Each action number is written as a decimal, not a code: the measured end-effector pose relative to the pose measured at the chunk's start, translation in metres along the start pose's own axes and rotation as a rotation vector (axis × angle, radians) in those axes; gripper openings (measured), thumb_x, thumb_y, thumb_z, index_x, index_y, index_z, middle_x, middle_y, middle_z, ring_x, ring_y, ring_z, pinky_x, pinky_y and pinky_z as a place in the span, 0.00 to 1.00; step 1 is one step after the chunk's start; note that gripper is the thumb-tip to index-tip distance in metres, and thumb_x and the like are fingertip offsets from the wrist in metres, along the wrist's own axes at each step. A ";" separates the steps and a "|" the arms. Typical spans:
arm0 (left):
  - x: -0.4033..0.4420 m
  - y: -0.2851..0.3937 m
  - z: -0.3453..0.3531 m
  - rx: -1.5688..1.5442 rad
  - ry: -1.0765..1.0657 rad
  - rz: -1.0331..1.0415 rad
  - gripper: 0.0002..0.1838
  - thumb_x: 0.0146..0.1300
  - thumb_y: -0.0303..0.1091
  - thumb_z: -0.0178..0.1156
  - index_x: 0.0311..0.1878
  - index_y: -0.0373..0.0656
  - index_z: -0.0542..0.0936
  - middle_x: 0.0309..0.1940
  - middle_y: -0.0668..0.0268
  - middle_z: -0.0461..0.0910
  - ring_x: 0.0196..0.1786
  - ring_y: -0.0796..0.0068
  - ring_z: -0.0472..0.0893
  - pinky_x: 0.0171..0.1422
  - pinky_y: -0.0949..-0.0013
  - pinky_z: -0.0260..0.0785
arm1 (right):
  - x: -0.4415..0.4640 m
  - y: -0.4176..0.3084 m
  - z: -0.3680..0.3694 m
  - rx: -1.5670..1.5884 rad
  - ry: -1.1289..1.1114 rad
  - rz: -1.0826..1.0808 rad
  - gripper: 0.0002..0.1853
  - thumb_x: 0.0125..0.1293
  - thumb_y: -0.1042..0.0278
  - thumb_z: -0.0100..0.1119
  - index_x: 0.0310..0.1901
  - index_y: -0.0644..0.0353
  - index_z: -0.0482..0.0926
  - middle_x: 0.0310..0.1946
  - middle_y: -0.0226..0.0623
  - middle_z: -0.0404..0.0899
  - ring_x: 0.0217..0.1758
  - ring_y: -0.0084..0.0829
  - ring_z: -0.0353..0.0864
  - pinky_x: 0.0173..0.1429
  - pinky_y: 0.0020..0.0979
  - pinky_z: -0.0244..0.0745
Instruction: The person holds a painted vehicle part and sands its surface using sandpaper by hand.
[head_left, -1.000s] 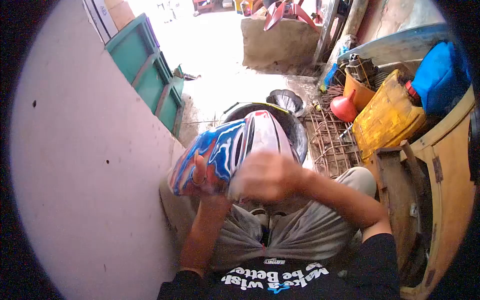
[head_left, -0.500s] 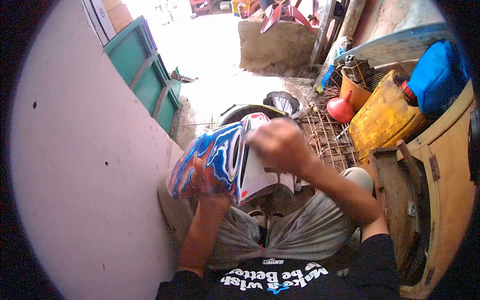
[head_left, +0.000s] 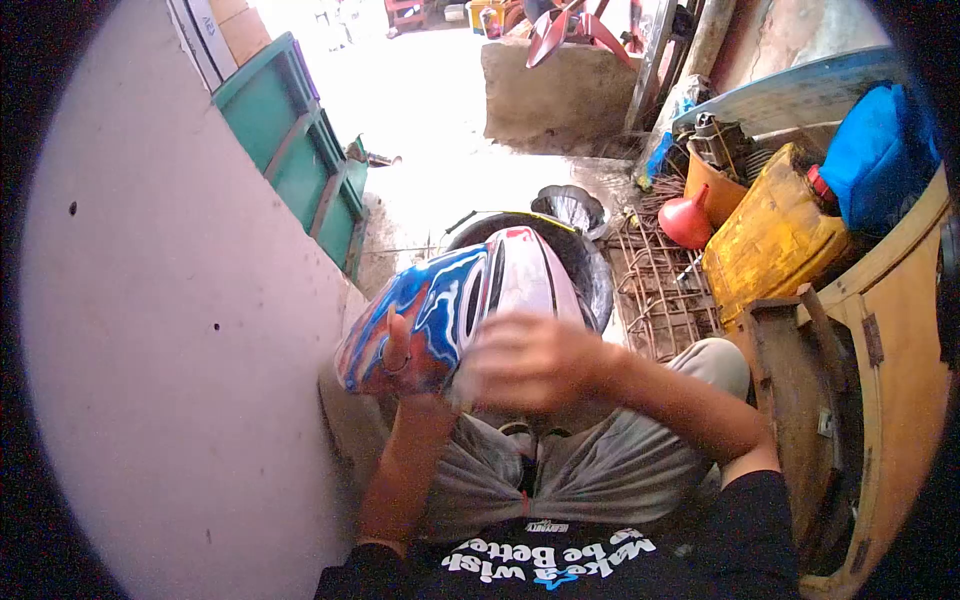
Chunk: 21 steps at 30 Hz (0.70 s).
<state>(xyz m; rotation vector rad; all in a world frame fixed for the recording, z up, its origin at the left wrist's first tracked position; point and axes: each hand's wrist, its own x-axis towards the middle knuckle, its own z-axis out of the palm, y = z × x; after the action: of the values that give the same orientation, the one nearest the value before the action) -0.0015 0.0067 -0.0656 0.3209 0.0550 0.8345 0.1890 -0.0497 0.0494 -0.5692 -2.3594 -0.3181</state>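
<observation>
A curved painted panel [head_left: 432, 300], swirled in blue, white and orange-red with a white section on its right, lies above my lap. My left hand [head_left: 398, 362] holds its lower left part, the thumb on top and the other fingers hidden beneath. Over the panel's lower white section is my right hand [head_left: 530, 362], closed and blurred by motion. Whatever is between its fingers is too blurred to make out. A dark round basin [head_left: 598, 270] is behind the panel.
On the left rises a pale wall [head_left: 180, 300] beside a green panel [head_left: 290, 145]. To the right are a rusty wire grid [head_left: 655, 290], a red funnel [head_left: 686, 218], a yellow jerrycan [head_left: 775, 240], a blue container [head_left: 880, 155] and a wooden frame [head_left: 900, 350].
My right hand moved up along the white section, then came back down toward its lower edge. My left hand keeps its hold on the panel.
</observation>
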 end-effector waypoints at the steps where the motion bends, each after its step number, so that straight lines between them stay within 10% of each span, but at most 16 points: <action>1: -0.004 -0.001 0.004 0.046 -0.028 0.014 0.53 0.66 0.74 0.58 0.77 0.38 0.64 0.71 0.51 0.75 0.71 0.52 0.77 0.76 0.47 0.70 | -0.015 0.019 0.003 -0.044 0.035 0.085 0.11 0.60 0.64 0.66 0.44 0.52 0.84 0.38 0.30 0.84 0.44 0.34 0.87 0.53 0.40 0.84; 3: -0.006 0.000 0.060 0.264 0.053 0.123 0.52 0.66 0.74 0.58 0.77 0.38 0.65 0.70 0.50 0.75 0.70 0.52 0.78 0.75 0.48 0.71 | -0.024 0.046 -0.016 -0.282 -0.114 0.513 0.08 0.60 0.65 0.67 0.40 0.53 0.82 0.36 0.33 0.85 0.40 0.35 0.87 0.43 0.40 0.81; 11: -0.002 0.000 0.018 0.001 -0.019 -0.002 0.51 0.65 0.75 0.59 0.76 0.40 0.67 0.70 0.53 0.76 0.70 0.53 0.78 0.76 0.46 0.69 | 0.005 -0.008 0.003 0.071 0.052 -0.037 0.09 0.61 0.65 0.64 0.43 0.53 0.84 0.38 0.29 0.82 0.48 0.33 0.86 0.56 0.39 0.84; 15: -0.013 -0.002 0.093 0.344 0.160 0.145 0.50 0.64 0.74 0.60 0.76 0.41 0.69 0.71 0.55 0.76 0.71 0.53 0.78 0.77 0.45 0.68 | -0.020 0.046 -0.012 -0.233 0.043 0.529 0.08 0.59 0.66 0.66 0.42 0.50 0.84 0.34 0.34 0.84 0.37 0.37 0.86 0.43 0.43 0.80; 21: -0.002 0.005 0.002 0.055 0.012 -0.020 0.50 0.65 0.74 0.59 0.77 0.42 0.67 0.71 0.55 0.75 0.70 0.54 0.78 0.77 0.47 0.68 | 0.011 -0.025 0.004 0.001 -0.036 -0.099 0.11 0.60 0.64 0.64 0.44 0.54 0.84 0.37 0.31 0.83 0.43 0.36 0.87 0.53 0.36 0.84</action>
<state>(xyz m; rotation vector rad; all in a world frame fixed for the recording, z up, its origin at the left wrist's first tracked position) -0.0062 0.0083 -0.0623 0.3663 0.0921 0.8163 0.1671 -0.0666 0.0522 -0.4617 -2.4273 -0.3542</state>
